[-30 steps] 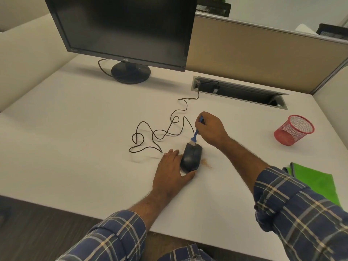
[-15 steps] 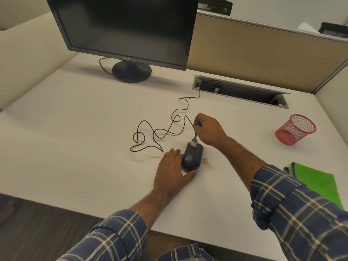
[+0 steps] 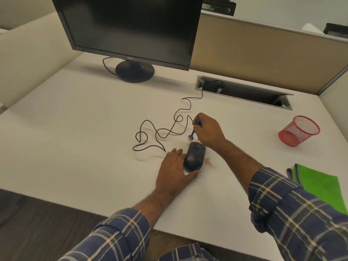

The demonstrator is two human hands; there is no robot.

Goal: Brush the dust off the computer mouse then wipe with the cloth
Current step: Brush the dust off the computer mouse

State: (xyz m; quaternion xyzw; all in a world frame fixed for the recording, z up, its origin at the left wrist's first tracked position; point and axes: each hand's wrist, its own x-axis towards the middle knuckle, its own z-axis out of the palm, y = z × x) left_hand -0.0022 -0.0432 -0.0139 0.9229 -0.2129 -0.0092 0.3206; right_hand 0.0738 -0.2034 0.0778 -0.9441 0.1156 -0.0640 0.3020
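A black wired computer mouse (image 3: 194, 156) lies on the white desk (image 3: 84, 129). My left hand (image 3: 174, 169) rests flat against its left side, thumb curled under its near end, holding it in place. My right hand (image 3: 208, 129) is closed on a small blue brush (image 3: 194, 129), whose bristle end hangs just beyond the mouse's far tip. Brownish dust (image 3: 208, 162) lies on the desk right of the mouse. A folded green cloth (image 3: 320, 187) sits at the desk's right edge.
The mouse cable (image 3: 160, 132) loops over the desk to a cable slot (image 3: 244, 92). A black monitor (image 3: 130, 29) stands at the back. A red mesh cup (image 3: 298, 129) lies tipped at the right. A beige partition (image 3: 263, 53) closes the far side.
The brush has swept off the far end of the mouse and lifted slightly away from it. My left hand has stayed against the mouse.
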